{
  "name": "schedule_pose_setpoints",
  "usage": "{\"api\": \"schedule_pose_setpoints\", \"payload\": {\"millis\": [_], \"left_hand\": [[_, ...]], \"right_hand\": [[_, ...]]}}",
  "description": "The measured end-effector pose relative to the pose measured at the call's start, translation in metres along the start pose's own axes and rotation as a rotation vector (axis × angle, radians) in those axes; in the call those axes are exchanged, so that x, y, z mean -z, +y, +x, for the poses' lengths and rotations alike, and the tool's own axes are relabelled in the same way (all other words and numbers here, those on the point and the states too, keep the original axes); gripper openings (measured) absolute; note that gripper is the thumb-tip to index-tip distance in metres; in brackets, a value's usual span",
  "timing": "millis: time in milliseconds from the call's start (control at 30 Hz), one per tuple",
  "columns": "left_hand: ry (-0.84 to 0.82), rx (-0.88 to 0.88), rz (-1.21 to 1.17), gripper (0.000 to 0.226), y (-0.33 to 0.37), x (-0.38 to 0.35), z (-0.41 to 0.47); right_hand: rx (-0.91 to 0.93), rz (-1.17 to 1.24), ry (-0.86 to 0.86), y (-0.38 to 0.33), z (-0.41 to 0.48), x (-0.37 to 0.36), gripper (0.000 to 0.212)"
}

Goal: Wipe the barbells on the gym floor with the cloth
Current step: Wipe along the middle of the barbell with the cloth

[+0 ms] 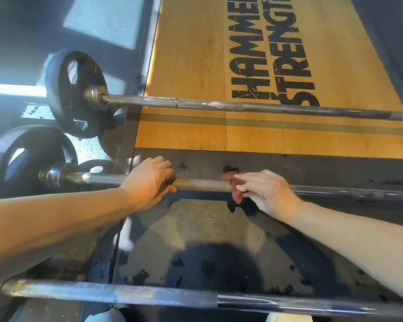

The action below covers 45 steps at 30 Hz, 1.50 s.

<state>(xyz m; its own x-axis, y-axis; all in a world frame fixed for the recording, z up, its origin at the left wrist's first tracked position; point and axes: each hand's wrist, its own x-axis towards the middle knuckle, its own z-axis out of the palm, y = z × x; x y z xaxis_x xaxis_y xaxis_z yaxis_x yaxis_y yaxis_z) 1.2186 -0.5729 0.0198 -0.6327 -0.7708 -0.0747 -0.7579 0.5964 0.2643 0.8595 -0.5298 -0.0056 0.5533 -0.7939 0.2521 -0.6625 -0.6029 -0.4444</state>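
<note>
Three barbells lie across the gym floor. On the middle barbell (202, 184), my left hand (149, 182) grips the shaft left of its bare knurled section. My right hand (263, 189) holds a reddish cloth (234, 184) wrapped against the same shaft, fingers curled over it. The far barbell (219, 105) rests on the wooden platform. The near barbell (149, 293) lies at the bottom of the view, closest to me.
Black weight plates sit on the left ends of the far barbell (76, 94) and the middle barbell (31, 161). A wooden lifting platform (195, 66) with black lettering lies beyond. The dark rubber floor (207, 240) between the middle and near bars is worn.
</note>
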Motion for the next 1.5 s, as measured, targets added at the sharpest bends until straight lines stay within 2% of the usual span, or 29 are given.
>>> {"api": "schedule_pose_setpoints", "payload": {"millis": [100,167,300,400,467,600,733,800,900,1000,1167,1500], "left_hand": [[0.024,-0.005,0.001,0.019,-0.002,-0.003,-0.002],[0.046,-0.013,-0.013,0.017,-0.002,-0.004,-0.004],[0.070,-0.034,-0.009,0.016,-0.002,-0.004,-0.004],[0.071,-0.025,0.035,0.018,0.001,-0.007,-0.004],[0.067,0.008,0.075,0.024,0.004,-0.011,-0.005],[0.009,0.061,0.086,0.035,0.012,-0.009,0.004],[-0.037,0.010,0.081,0.049,0.029,-0.005,0.011],[-0.045,0.043,0.088,0.056,0.042,-0.012,0.018],[-0.003,0.177,0.040,0.061,0.054,-0.031,0.025],[0.090,0.221,-0.039,0.058,0.055,-0.049,0.024],[0.180,0.192,-0.018,0.054,0.054,-0.057,0.024],[0.273,0.085,0.099,0.048,0.050,-0.066,0.027]], "right_hand": [[-0.090,-0.058,0.070,0.019,-0.033,0.031,0.023],[-0.128,-0.047,0.125,0.007,-0.020,0.015,0.027],[-0.054,0.136,0.096,-0.048,0.052,-0.051,0.015],[-0.009,0.133,0.049,-0.039,0.048,-0.052,0.018],[-0.015,0.099,-0.005,-0.017,0.020,-0.032,0.025],[-0.171,0.033,0.002,0.015,-0.033,0.010,0.027],[-0.260,0.023,0.074,0.007,-0.037,0.016,0.026],[-0.279,0.058,0.125,-0.006,-0.029,0.011,0.027],[-0.267,0.089,0.141,-0.020,-0.020,0.004,0.027],[-0.314,0.121,0.164,-0.028,-0.017,-0.002,0.024],[-0.422,0.132,0.155,-0.035,-0.013,-0.008,0.022],[-0.490,0.180,0.101,-0.038,-0.011,-0.004,0.019]]}}
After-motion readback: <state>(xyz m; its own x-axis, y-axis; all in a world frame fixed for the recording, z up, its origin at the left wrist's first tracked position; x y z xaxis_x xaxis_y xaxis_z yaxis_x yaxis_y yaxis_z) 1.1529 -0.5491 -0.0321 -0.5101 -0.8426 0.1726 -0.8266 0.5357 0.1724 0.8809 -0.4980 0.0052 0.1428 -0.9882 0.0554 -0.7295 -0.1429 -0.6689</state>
